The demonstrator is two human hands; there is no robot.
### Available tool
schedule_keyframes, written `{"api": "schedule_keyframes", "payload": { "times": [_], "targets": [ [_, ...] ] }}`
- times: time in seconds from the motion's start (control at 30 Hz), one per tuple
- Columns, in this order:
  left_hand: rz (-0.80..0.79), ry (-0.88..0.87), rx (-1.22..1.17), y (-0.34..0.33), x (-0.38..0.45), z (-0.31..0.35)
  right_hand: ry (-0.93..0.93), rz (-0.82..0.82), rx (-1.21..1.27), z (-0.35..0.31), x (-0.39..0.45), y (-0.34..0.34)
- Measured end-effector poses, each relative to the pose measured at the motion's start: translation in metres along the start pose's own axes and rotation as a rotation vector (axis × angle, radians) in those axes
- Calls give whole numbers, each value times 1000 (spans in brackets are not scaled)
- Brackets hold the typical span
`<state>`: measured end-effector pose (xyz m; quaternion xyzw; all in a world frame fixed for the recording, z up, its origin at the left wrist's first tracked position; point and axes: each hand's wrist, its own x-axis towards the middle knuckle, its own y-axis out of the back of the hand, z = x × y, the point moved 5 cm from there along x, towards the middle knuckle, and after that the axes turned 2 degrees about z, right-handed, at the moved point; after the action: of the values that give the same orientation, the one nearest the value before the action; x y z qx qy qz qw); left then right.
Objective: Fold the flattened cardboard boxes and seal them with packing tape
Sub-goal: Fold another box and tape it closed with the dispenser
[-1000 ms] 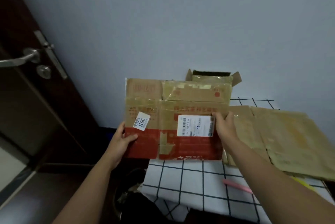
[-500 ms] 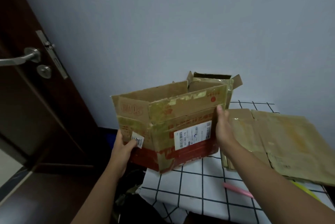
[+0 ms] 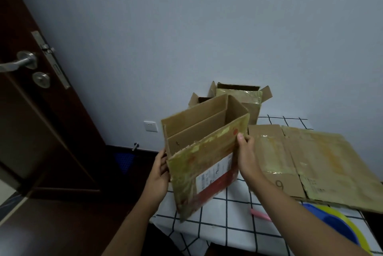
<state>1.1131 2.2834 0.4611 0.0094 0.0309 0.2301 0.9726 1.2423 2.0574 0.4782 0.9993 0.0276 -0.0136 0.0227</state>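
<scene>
Cardboard, worn and streaked with old tape, is what both hands are working on. Furthest left stands a dark wooden door [image 3: 31,110], well apart from the job. Next comes the left hand [image 3: 159,169], set against the left end of the half-opened box [image 3: 204,152]; its fingers go behind the cardboard, so I cannot tell whether they curl round the edge or only press on it. That hand seems to steady the end while the sleeve is pushed open into a square. The box is held tilted in the air over the near left edge of the checked surface [image 3: 223,226], its open top facing up and showing a bare inside, flaps not yet folded. On its right end, the right hand [image 3: 246,158] pinches the upper corner, thumb on the near face, fingers clamped on the board. Behind stand two opened boxes [image 3: 246,98] by the wall. To the right, flattened boxes [image 3: 310,164] lie waiting on the surface, presumably within reach for later turns. No tape roll is visible.
</scene>
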Motion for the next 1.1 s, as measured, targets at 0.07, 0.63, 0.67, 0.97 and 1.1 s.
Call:
{"api": "schedule_keyframes", "payload": {
  "times": [0.07,0.63,0.67,0.97,1.1],
  "targets": [
    [57,29,-55,1,5,3,47,8,-22,0,-14,8],
    [220,303,-146,8,-9,-12,286,-137,-379,36,-86,37],
    [203,265,-127,10,-8,-8,291,-142,-392,36,-86,37],
    [156,-176,-93,16,-21,37,381,-145,-336,-2,-70,51],
    [32,-264,150,11,-25,39,461,-151,-364,-19,-65,46]
  ]
}}
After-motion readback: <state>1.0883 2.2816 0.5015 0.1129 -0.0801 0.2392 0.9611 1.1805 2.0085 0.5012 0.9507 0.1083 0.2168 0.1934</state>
